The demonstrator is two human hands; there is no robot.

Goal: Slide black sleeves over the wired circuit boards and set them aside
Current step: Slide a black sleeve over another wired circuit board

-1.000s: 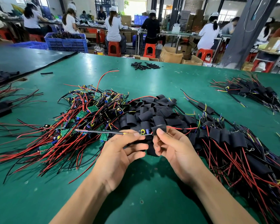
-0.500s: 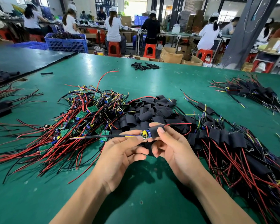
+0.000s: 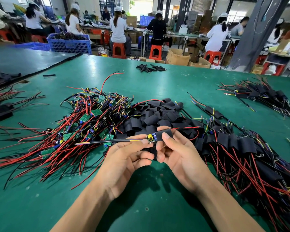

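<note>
Over the green-matted worktable [image 3: 157, 77], my left hand [image 3: 124, 164] and right hand [image 3: 179, 156] meet. The right pinches the flat black tubular sleeve [image 3: 158, 135], part-way over the small green wired circuit board [image 3: 151, 138], which the left pinches at its lead end. I should hold the board level and draw the sleeve on straight.

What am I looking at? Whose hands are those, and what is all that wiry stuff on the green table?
There is no machine here, just a person working. The picture comes from a camera worn on their head, looking down, so you see their own two hands. The left hand pinches a little circuit board with wires on it. The right hand holds a black sleeve partly over the board. On the green table lie a heap of bare boards with red wires, loose black sleeves, and on the right, boards already covered.
</note>
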